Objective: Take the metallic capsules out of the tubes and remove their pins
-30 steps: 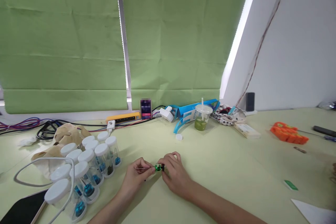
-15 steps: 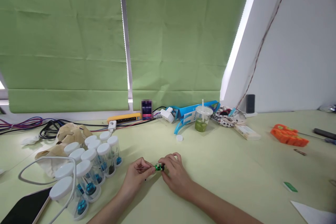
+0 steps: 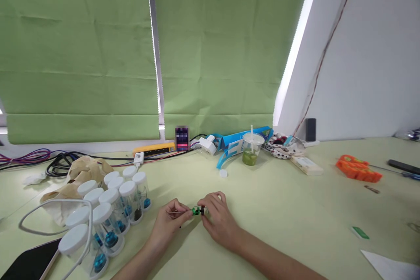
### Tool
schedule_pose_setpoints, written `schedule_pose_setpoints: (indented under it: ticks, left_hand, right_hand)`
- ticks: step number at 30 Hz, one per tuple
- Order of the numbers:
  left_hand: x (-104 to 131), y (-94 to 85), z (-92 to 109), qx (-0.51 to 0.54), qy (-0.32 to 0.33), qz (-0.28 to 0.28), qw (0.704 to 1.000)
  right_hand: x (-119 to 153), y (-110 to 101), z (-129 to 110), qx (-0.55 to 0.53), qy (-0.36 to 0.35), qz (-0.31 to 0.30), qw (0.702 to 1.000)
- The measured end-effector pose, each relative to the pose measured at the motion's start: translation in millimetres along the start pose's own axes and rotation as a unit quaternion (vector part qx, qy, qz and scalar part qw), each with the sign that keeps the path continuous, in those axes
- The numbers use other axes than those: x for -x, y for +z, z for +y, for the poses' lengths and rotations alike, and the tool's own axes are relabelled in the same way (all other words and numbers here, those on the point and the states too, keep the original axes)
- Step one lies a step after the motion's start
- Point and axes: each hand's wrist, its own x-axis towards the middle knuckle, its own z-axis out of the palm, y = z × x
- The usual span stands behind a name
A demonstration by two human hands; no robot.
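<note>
Low over the middle of the table, my left hand (image 3: 169, 224) pinches a small green metallic part (image 3: 196, 211) by its left end. A thin, light-coloured rod or wire runs back from it through the fingers. My right hand (image 3: 219, 221) holds the part's dark right end between thumb and fingers. What exactly the part is, I cannot make out. Left of my hands stand several clear jars with white lids (image 3: 127, 189), most with blue metallic pieces inside.
A plastic cup with green drink and straw (image 3: 251, 151) stands beyond my hands, near a white cap (image 3: 223, 173). At left lie a looped white cable (image 3: 33, 227) and a dark tablet or phone (image 3: 31, 262). An orange object (image 3: 357, 168) lies right.
The view has shifted slightly, so everything sits a little further left. Both hands keep their hold on the small green part, with its dark end now showing a bit more.
</note>
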Motion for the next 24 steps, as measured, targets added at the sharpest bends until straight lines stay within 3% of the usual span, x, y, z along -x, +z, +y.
schedule_pose_setpoints:
  ticks: [17,24]
  left_hand:
    - [-0.9,2.6,4.3,-0.001,-0.007,-0.006,1.000]
    - [-1.5,3.4,2.7,-0.011,-0.002,0.004,1.000]
  right_hand:
    - [2.0,6.2,3.6,0.014,0.000,-0.010,1.000]
    - [-0.6,-0.5,-1.3,0.007,0.015,0.005,1.000]
